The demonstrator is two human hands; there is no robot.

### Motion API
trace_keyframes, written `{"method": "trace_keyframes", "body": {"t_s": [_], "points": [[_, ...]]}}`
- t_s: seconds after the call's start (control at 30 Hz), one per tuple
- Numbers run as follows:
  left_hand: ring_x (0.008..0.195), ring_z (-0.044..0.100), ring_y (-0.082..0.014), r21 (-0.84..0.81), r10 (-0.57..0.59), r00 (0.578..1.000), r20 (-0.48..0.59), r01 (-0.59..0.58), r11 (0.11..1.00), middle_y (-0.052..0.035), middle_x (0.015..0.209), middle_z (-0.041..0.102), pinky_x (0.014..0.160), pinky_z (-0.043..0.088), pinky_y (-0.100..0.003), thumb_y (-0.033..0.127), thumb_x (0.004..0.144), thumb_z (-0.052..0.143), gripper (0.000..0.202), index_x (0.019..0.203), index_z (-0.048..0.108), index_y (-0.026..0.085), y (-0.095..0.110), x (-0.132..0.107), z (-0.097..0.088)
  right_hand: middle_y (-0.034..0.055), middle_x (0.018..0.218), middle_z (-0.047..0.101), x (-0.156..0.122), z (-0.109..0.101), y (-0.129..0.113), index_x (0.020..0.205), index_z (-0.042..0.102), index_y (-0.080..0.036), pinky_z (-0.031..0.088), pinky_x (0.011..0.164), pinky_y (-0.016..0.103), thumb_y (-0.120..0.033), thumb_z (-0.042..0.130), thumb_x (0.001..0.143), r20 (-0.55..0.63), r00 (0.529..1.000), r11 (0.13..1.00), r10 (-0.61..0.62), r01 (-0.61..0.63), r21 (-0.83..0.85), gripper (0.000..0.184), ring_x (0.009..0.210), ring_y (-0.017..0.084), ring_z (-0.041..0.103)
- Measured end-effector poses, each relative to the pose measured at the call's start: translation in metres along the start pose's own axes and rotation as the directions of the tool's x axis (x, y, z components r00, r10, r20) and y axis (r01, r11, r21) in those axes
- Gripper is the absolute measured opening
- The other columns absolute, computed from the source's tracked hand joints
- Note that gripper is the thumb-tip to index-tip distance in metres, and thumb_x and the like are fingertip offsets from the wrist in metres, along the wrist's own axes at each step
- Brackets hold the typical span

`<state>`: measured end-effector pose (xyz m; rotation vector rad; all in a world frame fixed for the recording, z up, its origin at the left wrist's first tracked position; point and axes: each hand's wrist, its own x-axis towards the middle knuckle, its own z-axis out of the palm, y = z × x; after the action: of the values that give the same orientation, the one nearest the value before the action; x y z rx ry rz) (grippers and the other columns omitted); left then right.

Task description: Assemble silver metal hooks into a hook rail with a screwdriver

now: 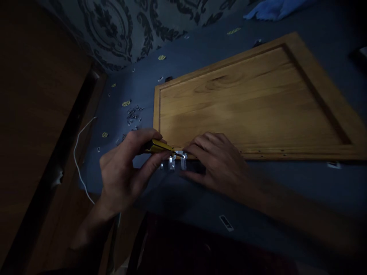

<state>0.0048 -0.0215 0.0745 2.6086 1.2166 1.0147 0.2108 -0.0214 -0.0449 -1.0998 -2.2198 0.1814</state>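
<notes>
My left hand [123,168] is closed around a yellow-and-black screwdriver [160,146], its thin tip pointing right. That tip meets a shiny metal hinge [183,162] at the near left edge of a wooden panel [229,103]. From the other side, my right hand [215,160] pinches the hinge, fingers on the panel and thumb below its edge; the exact contact is partly hidden. The panel lies flat, with a dark groove along its border and several small holes on the near edge.
Loose screws [133,114] lie scattered on the blue patterned tablecloth [143,88] left of the panel. A white cable [76,152] hangs at the left. A blue cloth [275,9] rests at the back, near a patterned wall [109,26]. The scene is dim.
</notes>
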Motion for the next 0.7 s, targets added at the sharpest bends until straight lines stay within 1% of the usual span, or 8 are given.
{"method": "trace_keyframes", "body": {"t_s": [0.07,0.2,0.37,0.47,0.53,0.63,0.7], "points": [[0.083,0.075,-0.0086,-0.024,-0.005,1.000,0.005,0.005,1.000,0.0046,0.098,0.074,0.079,0.065,-0.018,0.022,0.094,0.075,0.023,0.114,0.064,0.026,-0.0005,0.0000,-0.0001,0.0101,0.099,0.068,0.0001,-0.0003,-0.0003,0.105,0.067,-0.017,0.042,0.085,0.041,-0.051,0.068,0.093,0.002,1.000,1.000,0.004,-0.004,0.004,0.036,0.095,0.028,0.057],[0.084,0.075,-0.0082,-0.065,0.036,0.999,0.009,-0.035,0.997,0.0033,0.098,0.074,0.080,0.065,-0.016,0.023,0.093,0.077,0.025,0.115,0.065,0.023,-0.0019,0.0011,-0.0005,0.0097,0.099,0.066,0.0001,-0.0002,-0.0003,0.105,0.067,-0.016,0.041,0.085,0.041,-0.052,0.069,0.092,-0.002,1.000,1.000,-0.010,0.010,0.001,0.038,0.095,0.027,0.056],[0.085,0.076,-0.0117,-0.068,-0.006,1.000,0.020,0.007,0.998,0.0028,0.101,0.075,0.078,0.068,-0.022,0.022,0.092,0.077,0.025,0.115,0.067,0.025,-0.0012,0.0021,-0.0008,0.0107,0.100,0.067,0.0003,0.0000,-0.0002,0.106,0.068,-0.015,0.041,0.084,0.041,-0.053,0.069,0.092,-0.003,1.000,1.000,-0.007,0.007,0.006,0.040,0.096,0.028,0.057],[0.086,0.077,-0.0123,-0.110,-0.004,1.000,0.014,0.006,0.994,0.0022,0.100,0.075,0.080,0.069,-0.022,0.019,0.091,0.078,0.027,0.116,0.068,0.024,-0.0006,0.0006,-0.0007,0.0109,0.099,0.067,0.0005,-0.0006,-0.0003,0.105,0.068,-0.016,0.041,0.083,0.041,-0.055,0.067,0.093,0.005,1.000,1.000,-0.001,0.001,0.013,0.042,0.095,0.028,0.057],[0.086,0.076,-0.0125,-0.126,-0.021,1.000,-0.011,0.019,0.992,0.0021,0.099,0.074,0.080,0.069,-0.022,0.017,0.090,0.078,0.028,0.115,0.068,0.025,0.0000,-0.0004,-0.0020,0.0109,0.100,0.067,0.0006,-0.0008,-0.0002,0.105,0.068,-0.016,0.041,0.083,0.041,-0.054,0.067,0.094,0.010,1.000,1.000,0.004,-0.004,0.017,0.040,0.096,0.028,0.057],[0.088,0.076,-0.0121,-0.110,-0.070,0.992,-0.101,0.058,0.992,0.0028,0.101,0.072,0.079,0.069,-0.022,0.014,0.089,0.079,0.032,0.116,0.069,0.027,0.0008,-0.0005,-0.0066,0.0109,0.100,0.068,0.0005,-0.0002,0.0003,0.106,0.068,-0.015,0.042,0.084,0.041,-0.053,0.068,0.093,0.005,1.000,1.000,0.001,-0.001,0.018,0.039,0.096,0.028,0.058],[0.090,0.075,-0.0116,-0.089,-0.070,0.988,-0.135,0.058,0.994,0.0031,0.103,0.070,0.080,0.068,-0.021,0.011,0.089,0.078,0.033,0.116,0.070,0.028,0.0002,0.0000,-0.0096,0.0107,0.099,0.068,0.0006,0.0004,0.0006,0.105,0.068,-0.015,0.042,0.083,0.041,-0.054,0.069,0.092,-0.003,1.000,1.000,-0.010,0.010,0.017,0.041,0.095,0.028,0.058]]}}
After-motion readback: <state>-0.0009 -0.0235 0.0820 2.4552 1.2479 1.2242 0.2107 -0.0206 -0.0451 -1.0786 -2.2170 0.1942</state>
